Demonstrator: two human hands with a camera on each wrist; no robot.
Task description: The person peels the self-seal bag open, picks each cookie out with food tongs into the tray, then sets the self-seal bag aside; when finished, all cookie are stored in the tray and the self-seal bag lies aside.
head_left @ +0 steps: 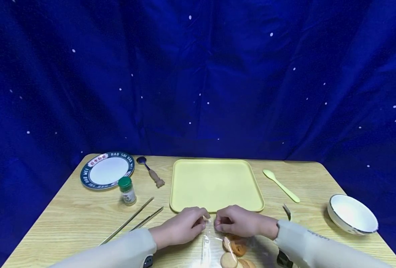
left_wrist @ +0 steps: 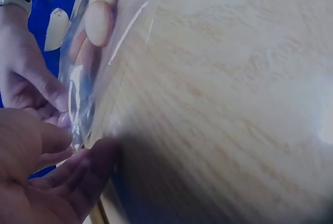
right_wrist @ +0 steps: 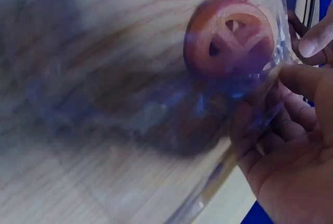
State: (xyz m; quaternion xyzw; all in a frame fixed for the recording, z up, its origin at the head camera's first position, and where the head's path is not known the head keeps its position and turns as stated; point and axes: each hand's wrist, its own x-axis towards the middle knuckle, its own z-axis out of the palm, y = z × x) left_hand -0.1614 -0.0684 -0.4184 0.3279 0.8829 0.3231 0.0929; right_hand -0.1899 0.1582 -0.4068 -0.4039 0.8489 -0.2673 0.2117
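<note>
Studio-like setup: blue curtain [head_left: 198,74] behind table [head_left: 60,223]

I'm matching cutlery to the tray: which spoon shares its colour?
The yellow spoon right of the tray; the dark-bowled spoon left of it has a brown handle.

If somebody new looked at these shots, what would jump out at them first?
Probably the deep blue curtain with white specks, filling the upper part of the head view. Next comes the pale yellow tray, lying near the middle of the table. Just in front of it, the left hand and right hand pinch a clear bag holding round, biscuit-like pieces.
</note>
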